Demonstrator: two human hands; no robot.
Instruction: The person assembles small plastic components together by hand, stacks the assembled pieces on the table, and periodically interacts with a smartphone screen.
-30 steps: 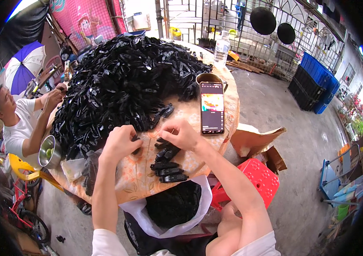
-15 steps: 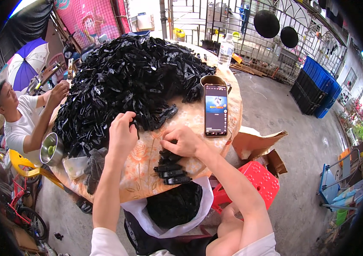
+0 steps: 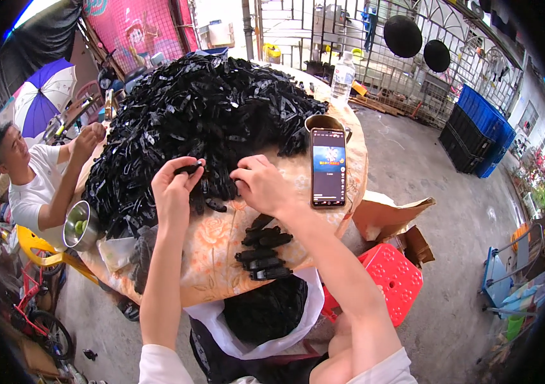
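A small, long black plastic piece is pinched between the thumb and fingers of my left hand, in front of a big heap of similar black pieces. My right hand is at the heap's near edge with its fingers curled together; what is in them is hidden. Between my right forearm and the table's near edge, several black pieces lie stacked side by side on the flowered tablecloth.
A phone leans on a metal cup, near a clear bottle. Below the table edge hangs a white sack holding black pieces. A co-worker sits at the left by a metal bowl. A red stool stands right.
My right hand has moved from the stacked pieces up to the heap, uncovering them. My left hand has drawn slightly left and now shows a black piece in its fingers.
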